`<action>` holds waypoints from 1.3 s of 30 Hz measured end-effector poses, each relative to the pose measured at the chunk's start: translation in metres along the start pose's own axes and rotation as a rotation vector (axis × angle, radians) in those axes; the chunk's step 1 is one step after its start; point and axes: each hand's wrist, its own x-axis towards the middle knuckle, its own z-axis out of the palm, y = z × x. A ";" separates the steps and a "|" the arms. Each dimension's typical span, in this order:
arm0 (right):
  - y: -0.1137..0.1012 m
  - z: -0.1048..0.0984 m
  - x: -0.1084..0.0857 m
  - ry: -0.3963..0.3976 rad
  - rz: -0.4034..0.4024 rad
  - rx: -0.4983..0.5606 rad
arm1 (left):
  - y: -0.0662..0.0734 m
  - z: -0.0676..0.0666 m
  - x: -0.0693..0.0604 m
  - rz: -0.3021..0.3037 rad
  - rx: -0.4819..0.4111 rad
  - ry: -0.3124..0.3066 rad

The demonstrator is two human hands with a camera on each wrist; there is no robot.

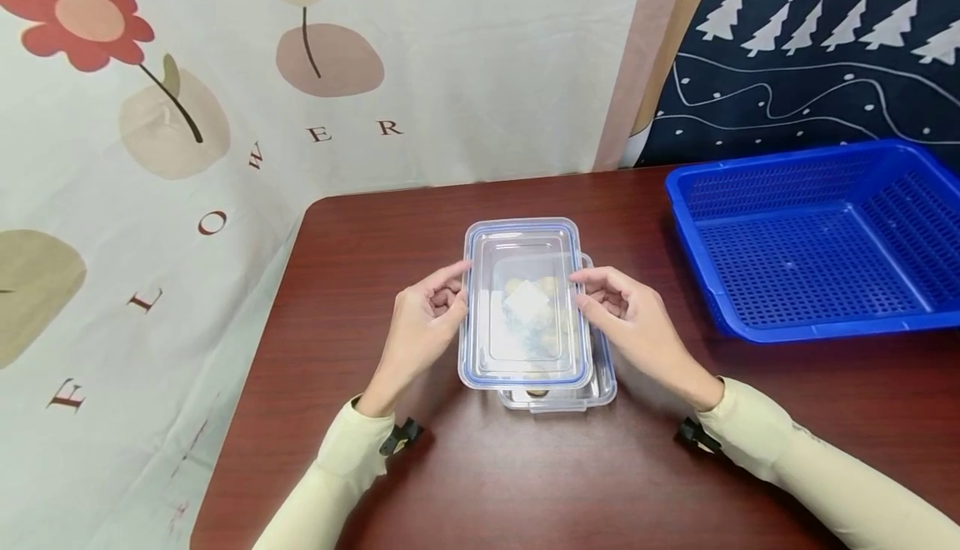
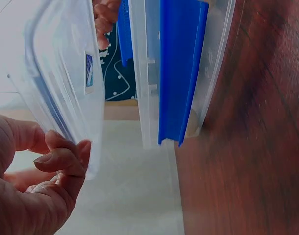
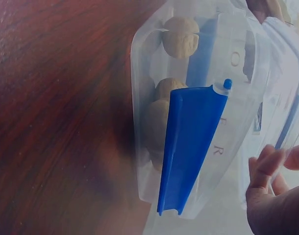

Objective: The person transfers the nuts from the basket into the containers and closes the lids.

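Note:
A clear plastic lid (image 1: pixel 525 350) with a thin blue seal is held above a clear food container (image 1: pixel 604 382), overlapping most of it and shifted to its left. My left hand (image 1: pixel 420 323) pinches the lid's left edge between thumb and fingers. On the opposite edge, my right hand (image 1: pixel 633 317) pinches it the same way. In the right wrist view, round tan balls (image 3: pixel 181 39) lie inside the container, behind a blue side clip (image 3: pixel 191 147). Another blue clip (image 2: pixel 181 73) shows in the left wrist view. A small label (image 2: pixel 88 72) is on the lid.
A blue perforated basket (image 1: pixel 817 258) stands at the right of the dark red-brown table (image 1: pixel 360 242). Behind the table hang a white cloth with flowers (image 1: pixel 480 75) and a dark cloth with white trees (image 1: pixel 787 92).

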 end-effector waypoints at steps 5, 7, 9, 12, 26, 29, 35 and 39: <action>-0.002 -0.004 0.000 0.073 -0.051 0.053 | 0.003 0.006 -0.001 -0.054 -0.133 -0.012; -0.003 -0.006 0.000 0.097 -0.068 0.083 | 0.005 0.007 -0.001 -0.058 -0.149 -0.007; -0.006 -0.008 0.000 0.123 -0.071 0.088 | 0.007 0.009 0.000 -0.033 -0.159 0.010; -0.011 -0.014 0.000 0.180 -0.085 0.040 | 0.010 0.012 -0.001 0.044 -0.185 0.041; -0.025 -0.032 -0.014 0.283 -0.294 -0.281 | 0.023 0.019 -0.007 0.300 -0.154 0.045; -0.020 -0.033 -0.017 0.217 -0.282 -0.326 | 0.019 0.020 -0.007 0.260 -0.146 0.018; -0.009 -0.030 -0.025 0.104 -0.178 -0.390 | 0.008 0.025 -0.011 0.194 -0.007 -0.048; -0.004 -0.025 -0.031 0.030 -0.117 -0.479 | 0.000 0.029 -0.018 0.148 0.086 -0.102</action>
